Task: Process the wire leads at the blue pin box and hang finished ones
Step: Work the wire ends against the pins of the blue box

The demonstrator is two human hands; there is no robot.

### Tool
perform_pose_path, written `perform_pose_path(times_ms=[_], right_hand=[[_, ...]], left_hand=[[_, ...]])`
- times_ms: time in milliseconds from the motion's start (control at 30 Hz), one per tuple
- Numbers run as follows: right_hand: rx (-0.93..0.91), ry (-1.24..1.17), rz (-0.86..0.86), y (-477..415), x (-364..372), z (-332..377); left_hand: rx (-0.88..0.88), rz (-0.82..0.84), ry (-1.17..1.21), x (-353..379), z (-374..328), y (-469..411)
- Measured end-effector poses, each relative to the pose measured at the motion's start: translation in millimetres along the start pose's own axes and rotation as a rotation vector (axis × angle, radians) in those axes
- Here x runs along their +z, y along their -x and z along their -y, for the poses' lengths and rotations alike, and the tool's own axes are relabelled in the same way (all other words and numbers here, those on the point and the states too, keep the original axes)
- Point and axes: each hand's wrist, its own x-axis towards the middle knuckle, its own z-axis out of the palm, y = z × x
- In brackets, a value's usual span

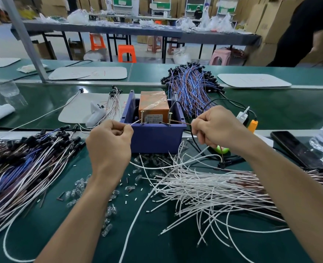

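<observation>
The person shows only as two bare limbs, the left hand (109,141) and the right hand (215,126), each on a slim, uncovered forearm. The left forearm (77,215) and the right forearm (290,186) are bare skin right down to the picture's lower edge.

Blue rectangular plastic box (153,137), between the left hand (109,141) and right hand (217,128): moulded, smooth, dull sheen.
Threaded metal pins (142,116) at its near rim: brassy, bright.
Orange block (154,103) inside, beyond the knuckles: paper-faced, bound in glossy clear tape.
Thin white lead (136,123), pinched by the left hand; thin brown lead (179,121), pinched by the right: smooth plastic sheath.
Green bench surface (157,240) under the wrists: matt.
Small clear bulbs (77,186) beside the left wrist: glassy, shiny.
Black phone (293,147) right of the right hand: glossy face.
</observation>
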Motion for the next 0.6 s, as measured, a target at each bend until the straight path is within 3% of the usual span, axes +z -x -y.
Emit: perform_pose_path(times_ms=[100, 300, 467, 533, 600], right_hand=[[0.020, -0.053, 0.006, 2.4, 0.0, -2.5], [0.055, -0.314, 0.089, 17.6, -16.5, -12.3], [-0.023, -0.376, 0.116, 33.1, -24.0, 0.1], [-0.047, -0.326, 0.140, 42.1, -16.6, 7.3], [-0.097, -0.127, 0.162, 55.0, -2.3, 15.2]], left_hand=[[0.003, -0.016, 0.009, -2.1, -3.5, 1.7], [0.042, -0.202, 0.183, -10.7, -10.7, 12.3], [-0.011, -0.137, 0.408, -11.9, -15.5, 21.3], [-0.060, -0.128, 0.548, -14.2, -20.8, 22.0], [-0.057, -0.168, 0.652, -19.8, -30.3, 19.1]])
